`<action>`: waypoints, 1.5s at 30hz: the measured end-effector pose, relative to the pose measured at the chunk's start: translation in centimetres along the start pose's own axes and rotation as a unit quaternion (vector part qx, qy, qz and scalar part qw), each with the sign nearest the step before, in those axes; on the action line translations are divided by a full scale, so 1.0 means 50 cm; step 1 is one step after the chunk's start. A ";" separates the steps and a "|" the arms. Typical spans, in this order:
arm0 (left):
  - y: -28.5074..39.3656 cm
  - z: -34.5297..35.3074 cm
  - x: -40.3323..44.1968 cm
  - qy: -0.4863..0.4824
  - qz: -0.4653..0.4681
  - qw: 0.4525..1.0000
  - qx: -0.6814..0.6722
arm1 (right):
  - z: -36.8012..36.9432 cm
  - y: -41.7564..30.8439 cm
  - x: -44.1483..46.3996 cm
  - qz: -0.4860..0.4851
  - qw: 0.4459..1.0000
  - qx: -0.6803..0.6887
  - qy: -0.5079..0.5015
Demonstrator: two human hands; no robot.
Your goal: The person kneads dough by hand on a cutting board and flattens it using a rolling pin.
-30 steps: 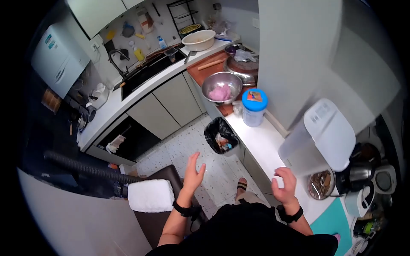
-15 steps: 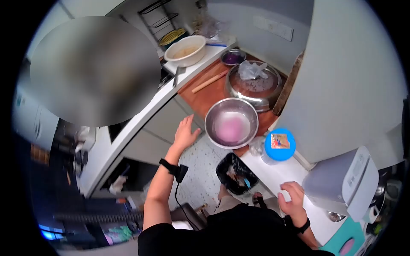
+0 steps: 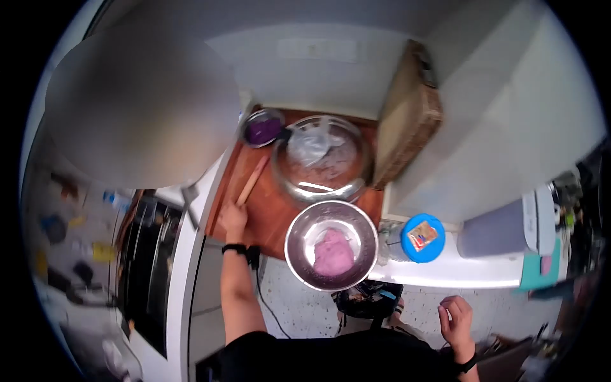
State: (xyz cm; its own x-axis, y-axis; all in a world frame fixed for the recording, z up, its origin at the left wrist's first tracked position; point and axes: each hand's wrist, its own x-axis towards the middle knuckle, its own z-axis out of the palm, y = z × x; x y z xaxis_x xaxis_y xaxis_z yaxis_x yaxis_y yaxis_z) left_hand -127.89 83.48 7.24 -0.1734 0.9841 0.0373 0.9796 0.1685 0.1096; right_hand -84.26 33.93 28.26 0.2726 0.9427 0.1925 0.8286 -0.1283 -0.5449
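Observation:
My left hand [image 3: 233, 219] is at the near end of a wooden rolling pin [image 3: 253, 181], its fingers closed round that end, on a reddish-brown board [image 3: 267, 219]. To its right stands a steel bowl [image 3: 296, 245] with a lump of pink dough [image 3: 333, 253] inside. Behind the bowl is a large lidded steel pan [image 3: 356, 184] with a crumpled clear plastic bag [image 3: 310, 143] on its lid. My right hand [image 3: 456, 316] hangs in the air in front of the white counter [image 3: 471, 270], fingers loosely curled and apart, touching nothing.
A small bowl of purple food [image 3: 263, 129] sits at the board's back left. A blue-lidded jar [image 3: 422, 238] and a grey-white container [image 3: 496, 232] stand on the right. Below the counter is a black-lined bin [image 3: 363, 302]. The sink [image 3: 149, 274] lies left; a blurred round patch covers the upper left.
The view has swung toward the board and steel bowl. My left hand has moved from the air onto the rolling pin's end. My right hand is now away from the counter's top.

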 end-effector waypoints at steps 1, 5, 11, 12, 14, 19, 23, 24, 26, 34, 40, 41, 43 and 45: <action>-0.019 0.028 0.008 0.032 0.042 0.998 0.040 | -0.003 -0.006 -0.007 0.004 1.000 -0.016 0.005; -0.151 0.204 0.085 0.035 0.210 0.976 0.038 | -0.022 -0.014 -0.029 -0.029 0.999 -0.038 -0.007; -0.046 0.102 -0.064 0.174 0.158 0.967 -0.103 | -0.066 0.070 -0.161 0.015 0.996 -0.014 0.082; -0.036 0.098 -0.077 0.188 0.142 0.961 -0.141 | -0.068 0.073 -0.177 0.036 0.994 -0.014 0.097; -0.047 0.023 -0.184 0.262 0.109 0.931 -0.230 | -0.113 0.138 -0.232 0.037 0.992 -0.002 0.120; 0.050 -0.140 -0.588 0.280 0.169 0.862 -0.388 | -0.174 0.317 -0.346 -0.015 0.993 0.061 0.104; 0.299 -0.222 -0.937 0.063 0.367 0.854 -0.363 | -0.224 0.324 -0.340 0.061 0.947 0.315 -0.001; 0.365 -0.286 -1.029 -0.053 0.409 0.856 -0.311 | -0.224 0.324 -0.326 0.012 0.942 0.332 -0.056; 0.510 -0.383 -1.066 -0.247 0.550 0.767 -0.219 | -0.226 0.298 -0.301 0.062 0.829 0.552 -0.068; 0.443 -0.415 -0.977 -0.269 0.570 0.712 -0.309 | -0.138 0.281 -0.286 0.110 0.763 0.634 0.057; 0.264 -0.345 -0.328 0.025 0.284 0.821 -0.494 | -0.092 0.202 -0.215 0.157 0.845 0.472 0.197; 0.221 -0.266 -0.194 0.026 0.229 0.848 -0.478 | -0.079 0.180 -0.208 0.161 0.847 0.463 0.204; 0.182 -0.160 0.010 0.006 0.139 0.897 -0.419 | -0.057 0.144 -0.189 0.228 0.853 0.404 0.237; 0.176 -0.067 0.147 -0.091 0.050 0.863 -0.494 | -0.045 0.110 -0.178 0.245 0.866 0.364 0.241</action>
State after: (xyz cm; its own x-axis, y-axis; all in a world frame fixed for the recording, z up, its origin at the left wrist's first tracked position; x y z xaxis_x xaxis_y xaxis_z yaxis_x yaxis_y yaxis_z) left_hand -120.89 92.03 11.83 0.0141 0.9986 -0.0502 0.4081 0.0401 0.9120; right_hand -81.01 24.15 25.39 0.8215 0.5701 0.0144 0.0750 -0.0830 -0.9937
